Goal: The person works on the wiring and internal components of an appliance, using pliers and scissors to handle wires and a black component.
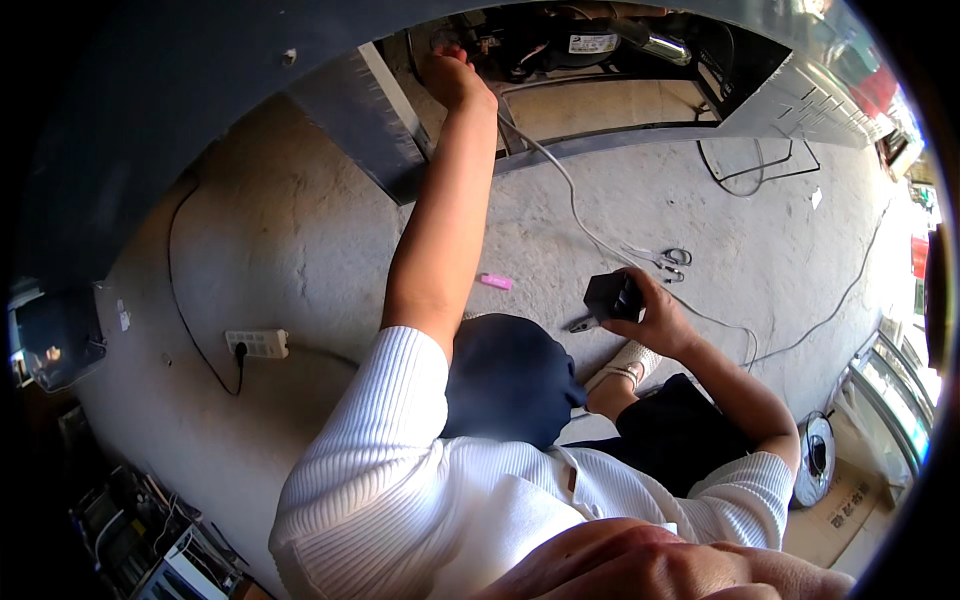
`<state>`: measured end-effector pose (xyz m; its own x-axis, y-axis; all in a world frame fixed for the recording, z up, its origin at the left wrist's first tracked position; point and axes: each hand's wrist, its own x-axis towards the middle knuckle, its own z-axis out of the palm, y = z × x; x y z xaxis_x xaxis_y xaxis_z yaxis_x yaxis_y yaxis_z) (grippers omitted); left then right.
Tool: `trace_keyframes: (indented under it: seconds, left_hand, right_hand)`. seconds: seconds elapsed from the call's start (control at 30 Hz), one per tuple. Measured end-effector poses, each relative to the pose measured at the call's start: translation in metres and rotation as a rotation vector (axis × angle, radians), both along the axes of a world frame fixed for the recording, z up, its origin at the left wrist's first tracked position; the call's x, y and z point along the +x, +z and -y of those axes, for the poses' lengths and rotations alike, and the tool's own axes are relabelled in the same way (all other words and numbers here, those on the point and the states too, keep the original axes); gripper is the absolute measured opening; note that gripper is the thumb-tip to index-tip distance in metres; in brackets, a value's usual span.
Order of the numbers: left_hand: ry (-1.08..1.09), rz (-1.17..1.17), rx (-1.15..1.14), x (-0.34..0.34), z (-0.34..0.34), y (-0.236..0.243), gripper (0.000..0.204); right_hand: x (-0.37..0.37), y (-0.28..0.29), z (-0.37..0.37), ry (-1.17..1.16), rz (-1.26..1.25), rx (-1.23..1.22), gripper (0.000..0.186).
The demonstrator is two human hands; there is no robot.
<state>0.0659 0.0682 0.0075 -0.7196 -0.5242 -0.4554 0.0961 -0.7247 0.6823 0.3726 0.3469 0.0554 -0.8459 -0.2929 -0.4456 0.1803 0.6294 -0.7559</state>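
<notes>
My left arm stretches up into the open lower compartment (612, 102) of a large dark metal cabinet. There my left hand (460, 82) has its fingers curled near dark parts and wires at the compartment's left end; what they pinch is lost in shadow. To its right sits a black compressor (575, 48) with a white label. Low over the floor, my right hand (655, 318) grips a small black box-shaped thing (608, 297), thumb below and fingers behind. A grey cable (570, 190) runs from the compartment down past this hand. Scissors (660, 262) lie just beyond it.
A pink lighter-like piece (496, 281) and a metal tool tip (583, 324) are on the concrete floor. A white power strip (258, 343) with a black plug lies left. At right stand a wire spool (815, 460) and cardboard (845, 505). Thin black tubing (770, 172) rests by the cabinet.
</notes>
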Motion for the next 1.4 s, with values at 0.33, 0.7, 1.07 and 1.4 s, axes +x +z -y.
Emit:
trace_keyframes:
  seconds: [0.33,0.7,1.07,1.4]
  left_hand:
    - [-0.011,-0.175,-0.48,0.034,-0.006,0.002,0.027]
    - [-0.241,-0.07,-0.608,0.061,-0.003,-0.005,0.047]
    - [-0.27,0.059,-0.005,-0.038,0.032,0.0,0.062]
    - [-0.231,0.083,0.21,-0.046,0.04,0.003,0.036]
  right_hand:
    - [-0.003,-0.023,-0.008,0.119,0.063,-0.023,0.081]
    - [-0.009,-0.026,-0.016,0.127,0.063,-0.072,0.082]
    - [-0.014,-0.019,-0.003,0.219,0.02,-0.16,0.076]
    - [-0.017,-0.012,0.006,0.269,0.023,-0.172,0.077]
